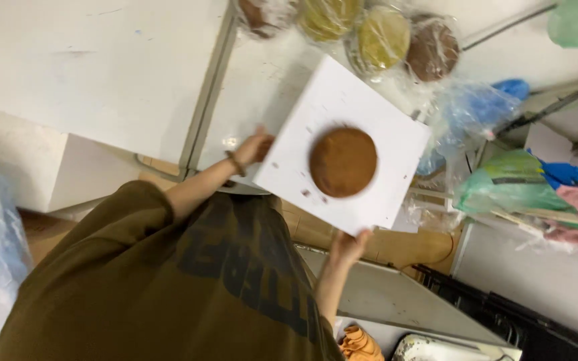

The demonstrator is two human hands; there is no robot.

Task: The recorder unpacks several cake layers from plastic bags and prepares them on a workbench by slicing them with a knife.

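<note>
A person in an olive shirt (168, 281) holds a square white board (342, 144) with both hands, seen from above at a tilted, slightly blurred angle. A round brown cake (342, 162) sits near the middle of the board, with a few dark crumbs scattered on the white surface beside it.

The hand at the board's left edge (254, 148) grips that edge; its fingers go under the board and are hidden, so only the thumb side and a wrist with a thin band show. The hand at the board's lower corner (349, 246) clasps the corner from below; its fingertips curl over the rim and the palm is mostly covered by the board. The tilted view makes it hard to say which is the person's left and which the right.

Beyond the board's far edge lie four round cakes wrapped in clear film (382, 37), two greenish and two brown; the upper ones are cut off by the frame. They rest on a white counter (262, 80), which the board partly hides. To the right of the board sit crumpled blue and green plastic bags (496, 107), their contents unclear. Below the board, past the lower hand, a grey metal surface (396, 301) shows. An orange object at the bottom edge is cut off and cannot be made out.
</note>
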